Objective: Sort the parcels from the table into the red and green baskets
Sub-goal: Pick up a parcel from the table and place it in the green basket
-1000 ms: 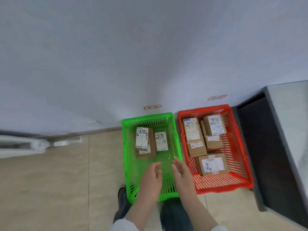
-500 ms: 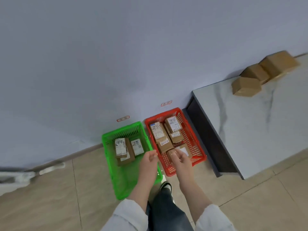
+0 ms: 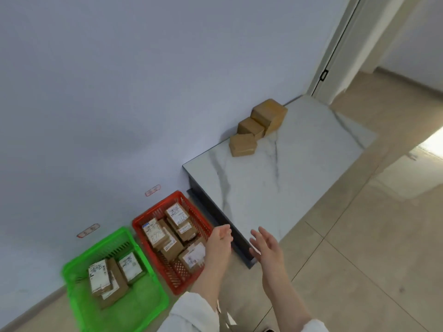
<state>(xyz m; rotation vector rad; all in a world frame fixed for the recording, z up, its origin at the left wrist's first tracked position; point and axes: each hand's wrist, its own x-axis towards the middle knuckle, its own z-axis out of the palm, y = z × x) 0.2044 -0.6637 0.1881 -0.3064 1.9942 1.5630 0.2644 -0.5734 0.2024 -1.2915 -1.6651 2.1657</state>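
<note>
1. Hands first, from the head view: the left hand (image 3: 219, 239) and right hand (image 3: 265, 243) are both raised in front of the person, fingers loose and spread, gripping nothing, near the table's (image 3: 275, 178) near corner.
2. Three brown parcels (image 3: 257, 127) sit in a row against the wall at the far edge of the marble-topped table, touching one another.
3. On the floor by the wall, the red basket (image 3: 146, 222) stands just beside the table and holds several labelled boxes, perhaps five; motion blur makes the count unsure.
4. The green basket (image 3: 76, 281) sits left of the red one and holds a few labelled boxes.
</note>
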